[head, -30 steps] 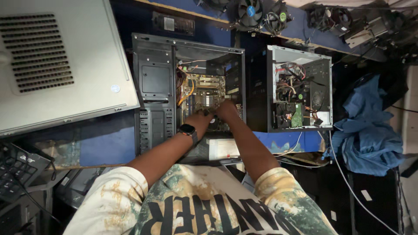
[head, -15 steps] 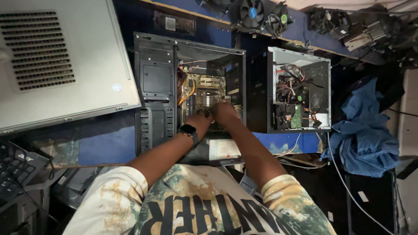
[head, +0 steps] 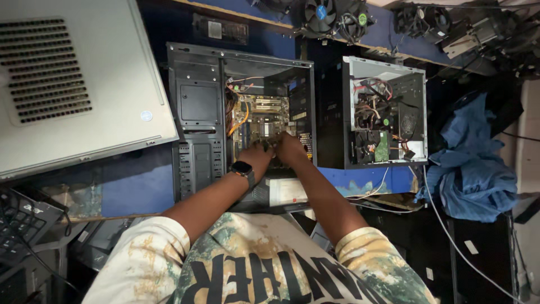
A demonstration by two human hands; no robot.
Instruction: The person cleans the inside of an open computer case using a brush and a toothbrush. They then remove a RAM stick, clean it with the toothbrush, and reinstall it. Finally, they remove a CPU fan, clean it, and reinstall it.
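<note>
On the blue bench before you, the big grey side panel (head: 73, 84) leans at far left, and the open black case (head: 242, 118) lies dead centre with its motherboard (head: 261, 121) showing. To its right sits a second open case (head: 385, 112), silver, wires bundled inside, and beyond it a heap of blue cloth (head: 475, 163). Fans (head: 337, 14) line the back edge; a keyboard (head: 22, 222) peeks in at bottom left.

Now you: both hands are down inside the black case, at the lower end of the motherboard. Your left hand (head: 257, 155), smartwatch (head: 243, 169) on the wrist, curls close beside your right hand (head: 289, 147), the two almost touching. Fingers are bent inward on something small, but what they grip is hidden, so I cannot tell whether either holds a part or just presses.

My read: you're working a connector or component at that board edge. It calls for steady, even fingers, clear of the orange cable (head: 243, 119) above.
</note>
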